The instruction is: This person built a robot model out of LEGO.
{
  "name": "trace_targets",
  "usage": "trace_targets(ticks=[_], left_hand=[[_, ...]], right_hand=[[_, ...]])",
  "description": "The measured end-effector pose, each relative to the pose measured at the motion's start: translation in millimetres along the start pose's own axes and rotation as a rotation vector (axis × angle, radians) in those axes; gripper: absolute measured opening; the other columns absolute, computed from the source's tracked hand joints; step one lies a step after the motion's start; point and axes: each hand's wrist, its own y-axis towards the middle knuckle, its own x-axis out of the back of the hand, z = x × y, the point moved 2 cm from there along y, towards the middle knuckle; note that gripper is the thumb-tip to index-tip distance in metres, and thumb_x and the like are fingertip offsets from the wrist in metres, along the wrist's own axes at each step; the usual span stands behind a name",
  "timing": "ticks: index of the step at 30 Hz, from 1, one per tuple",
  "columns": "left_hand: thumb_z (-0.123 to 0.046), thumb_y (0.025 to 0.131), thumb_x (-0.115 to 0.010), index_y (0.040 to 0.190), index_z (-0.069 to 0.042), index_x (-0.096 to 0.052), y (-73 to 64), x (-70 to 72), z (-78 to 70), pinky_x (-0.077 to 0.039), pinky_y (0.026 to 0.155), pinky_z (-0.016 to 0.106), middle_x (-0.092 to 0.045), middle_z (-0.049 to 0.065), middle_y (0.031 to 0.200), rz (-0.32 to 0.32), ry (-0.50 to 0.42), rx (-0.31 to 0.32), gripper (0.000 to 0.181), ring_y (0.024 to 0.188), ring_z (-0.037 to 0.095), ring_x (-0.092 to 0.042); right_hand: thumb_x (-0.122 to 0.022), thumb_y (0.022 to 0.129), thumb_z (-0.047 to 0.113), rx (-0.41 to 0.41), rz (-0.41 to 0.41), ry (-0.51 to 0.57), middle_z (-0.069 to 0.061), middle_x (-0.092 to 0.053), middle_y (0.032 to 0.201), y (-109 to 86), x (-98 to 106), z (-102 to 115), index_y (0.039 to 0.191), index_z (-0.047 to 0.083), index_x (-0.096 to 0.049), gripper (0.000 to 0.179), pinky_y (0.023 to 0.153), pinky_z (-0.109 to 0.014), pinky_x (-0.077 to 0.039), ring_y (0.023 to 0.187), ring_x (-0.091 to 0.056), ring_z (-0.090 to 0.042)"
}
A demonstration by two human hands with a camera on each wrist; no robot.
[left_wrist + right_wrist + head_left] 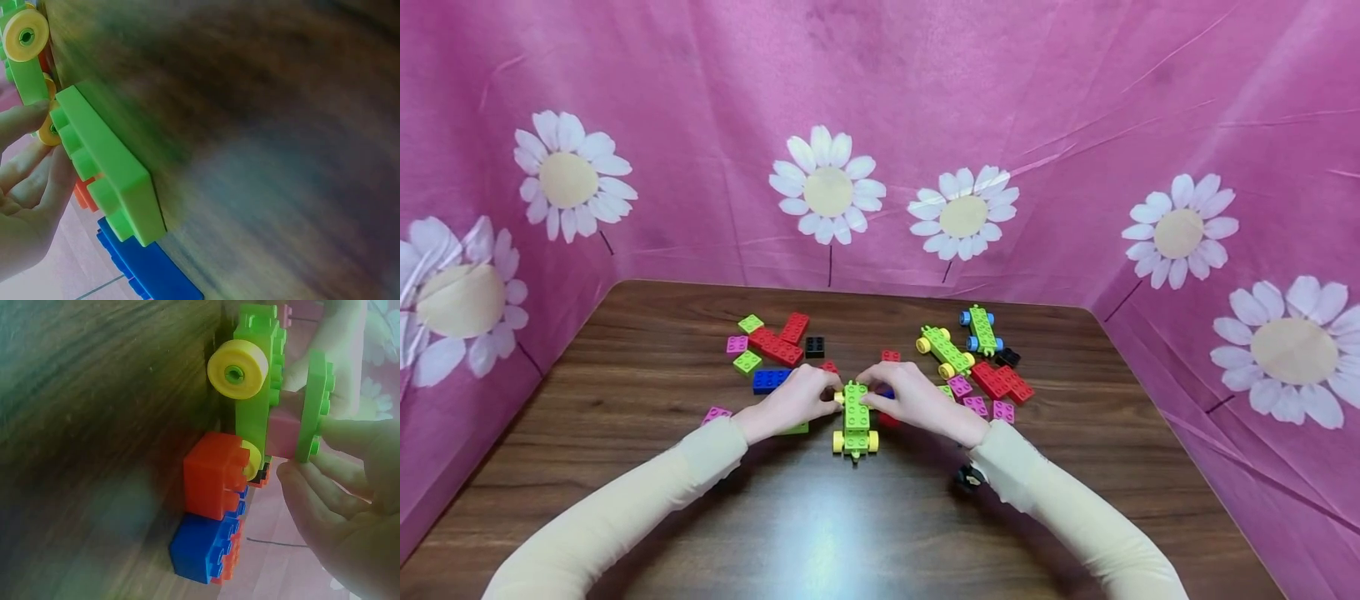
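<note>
A green wheeled base [855, 443] with yellow wheels stands on the table between both hands. On it sits a pink brick [284, 430], and a flat green brick [857, 406] lies over that; the head view hides the pink one. With thumb and finger, the left hand [805, 392] pinches the base at its far left yellow wheel [47, 130]. The right hand [912, 396] holds the edge of the flat green brick between thumb and fingers. Beside the left hand, a loose green brick [109, 159] rests on the table, mostly under the wrist in the head view.
Left of the hands lie a blue brick [771, 382], a long red brick [777, 347] and several small bricks. To the right stand another yellow-wheeled base [944, 351] and a blue-wheeled one [981, 330], near red bricks [1002, 382]. A small black piece [970, 477] lies by the right sleeve.
</note>
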Motion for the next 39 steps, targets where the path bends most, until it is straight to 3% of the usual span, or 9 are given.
trace_targets(ticks=[6,20,26,31,39], left_hand=[[-0.014,0.086,-0.077,0.101,-0.003,-0.074,0.3,-0.9,0.8,-0.059,0.073,0.028,-0.076,0.010,0.098,0.014,-0.008,0.013,0.019,0.082,0.013,-0.070],[-0.013,0.086,-0.076,0.103,-0.002,-0.074,-0.9,0.8,-1.7,-0.059,0.077,0.031,-0.076,0.011,0.101,0.015,-0.015,0.023,0.021,0.086,0.016,-0.071],[-0.013,0.086,-0.076,0.103,-0.002,-0.074,-0.8,1.3,-2.2,-0.059,0.077,0.032,-0.076,0.011,0.100,0.009,-0.016,0.027,0.021,0.085,0.015,-0.071],[-0.013,0.086,-0.076,0.104,-0.002,-0.074,-0.6,1.7,-1.8,-0.059,0.077,0.032,-0.076,0.012,0.100,0.007,-0.017,0.028,0.021,0.084,0.015,-0.070],[-0.014,0.088,-0.075,0.106,-0.002,-0.074,-0.9,1.2,-2.4,-0.059,0.078,0.033,-0.076,0.012,0.103,0.024,-0.011,0.045,0.022,0.087,0.016,-0.071]], right_hand=[[-0.070,0.092,0.019,0.026,-0.068,0.009,-0.010,-0.074,0.107,-3.4,9,-7,0.112,0.003,-0.069,0.025,0.083,-0.034,-0.059,0.093,-0.071,-0.018],[-0.070,0.092,0.013,-0.054,-0.189,-0.016,-0.016,-0.073,0.108,-1.3,43,-34,0.111,0.001,-0.069,0.022,0.085,-0.045,-0.059,0.095,-0.070,-0.026],[-0.070,0.091,0.010,-0.097,-0.177,-0.015,-0.016,-0.073,0.107,1.0,42,-46,0.110,-0.001,-0.069,0.022,0.084,-0.046,-0.059,0.094,-0.071,-0.027],[-0.069,0.092,0.014,-0.112,-0.119,-0.065,-0.014,-0.073,0.107,4.1,34,-49,0.112,-0.001,-0.069,0.025,0.086,-0.041,-0.058,0.095,-0.070,-0.025],[-0.068,0.093,0.016,-0.061,-0.081,-0.103,-0.012,-0.073,0.104,16.6,26,-47,0.109,0.000,-0.069,0.023,0.084,-0.038,-0.058,0.092,-0.070,-0.022]])
